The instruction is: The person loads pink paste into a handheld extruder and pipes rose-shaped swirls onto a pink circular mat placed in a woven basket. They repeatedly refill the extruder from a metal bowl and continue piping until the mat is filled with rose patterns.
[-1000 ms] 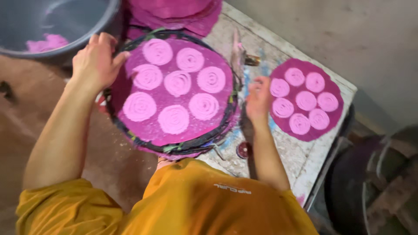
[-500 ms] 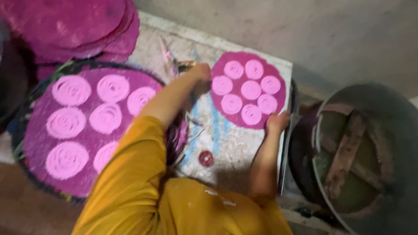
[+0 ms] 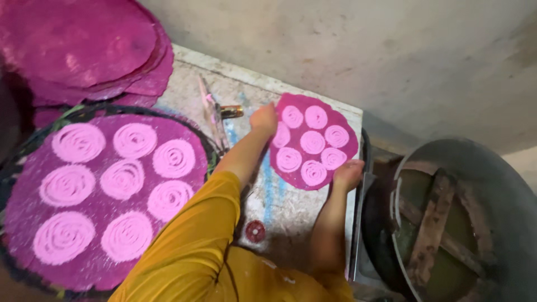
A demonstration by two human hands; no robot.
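head view: left hand (image 3: pixel 264 119) grips the far-left edge of a small magenta disc (image 3: pixel 313 141) bearing pale pink spirals; right hand (image 3: pixel 348 173) grips its near-right edge, fingers curled onto the rim. disc sits at the right end of the white table (image 3: pixel 291 204). larger spiral-covered disc (image 3: pixel 106 196) lies left; grey drum (image 3: pixel 464 223) right.

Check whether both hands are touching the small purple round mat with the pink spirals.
Touching. The head view shows the left hand on the small purple mat's far edge and the right hand on its near edge.
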